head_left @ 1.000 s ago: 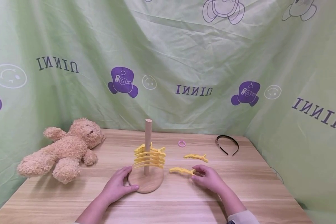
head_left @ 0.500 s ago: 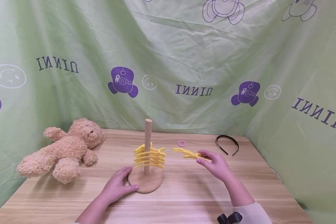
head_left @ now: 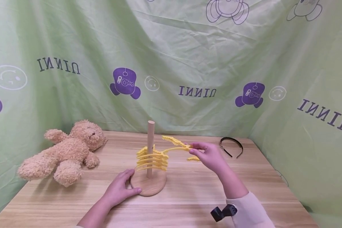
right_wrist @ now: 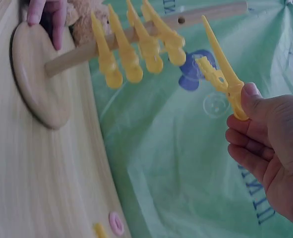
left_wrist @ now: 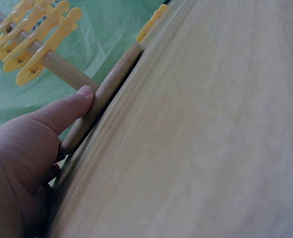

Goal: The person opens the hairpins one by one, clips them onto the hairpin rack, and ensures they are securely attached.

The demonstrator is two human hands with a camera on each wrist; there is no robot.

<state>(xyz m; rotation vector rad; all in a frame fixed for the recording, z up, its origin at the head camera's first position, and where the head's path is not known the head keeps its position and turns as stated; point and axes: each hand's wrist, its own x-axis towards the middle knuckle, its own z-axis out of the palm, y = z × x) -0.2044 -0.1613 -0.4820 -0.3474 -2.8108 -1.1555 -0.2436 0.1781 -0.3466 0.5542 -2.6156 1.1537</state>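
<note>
A wooden stand [head_left: 150,136] with a round base [head_left: 148,189] and an upright post stands on the table. My left hand [head_left: 121,187] holds the base by its left edge, thumb on top and fingers along the rim. Several yellow alligator hair clips [right_wrist: 131,64] are clamped on the post, one above another. To the right of the post, my right hand [head_left: 209,155] pinches the tail of another yellow hair clip [right_wrist: 225,74] between thumb and fingers. That clip's two arms are spread apart and point toward the post, off the table.
One more yellow hair clip [head_left: 193,158] lies on the table, partly behind the right hand. A pink ring [right_wrist: 116,223] lies near it. Further right is a black headband [head_left: 231,147]. A tan teddy bear [head_left: 71,152] lies at the left, with a green curtain [head_left: 171,63] behind.
My right hand lifted the hair clip off the table and carried it up and left toward the post. The clip's arms have spread apart. My left hand has stayed on the base.
</note>
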